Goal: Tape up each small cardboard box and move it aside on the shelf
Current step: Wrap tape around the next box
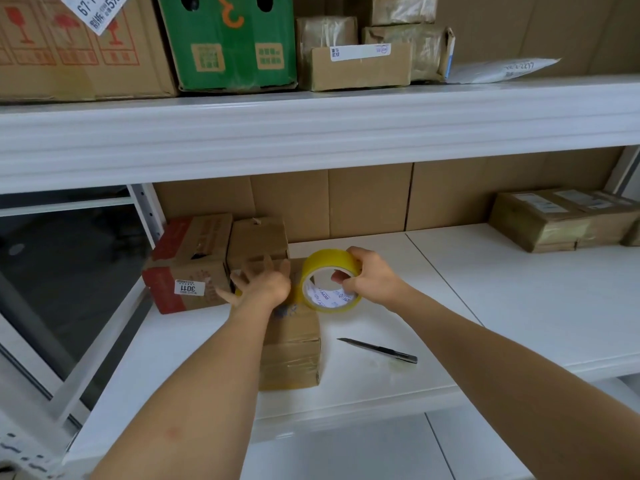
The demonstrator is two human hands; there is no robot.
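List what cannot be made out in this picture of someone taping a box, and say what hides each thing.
Head view:
- Top of the box: mostly covered by the left hand and forearm, so the tape's path is unclear.
- Tape roll core print: too small to read.
- Knife: too small to tell if the blade is out.
- Big carton, top left: cut off by the frame's edges.
- Left fingers: blurred.

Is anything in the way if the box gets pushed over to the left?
Yes. Two cardboard boxes sit right beside the small box on the left: a red-edged box and a plain brown box. The white shelf to its right holds only a utility knife nearby.
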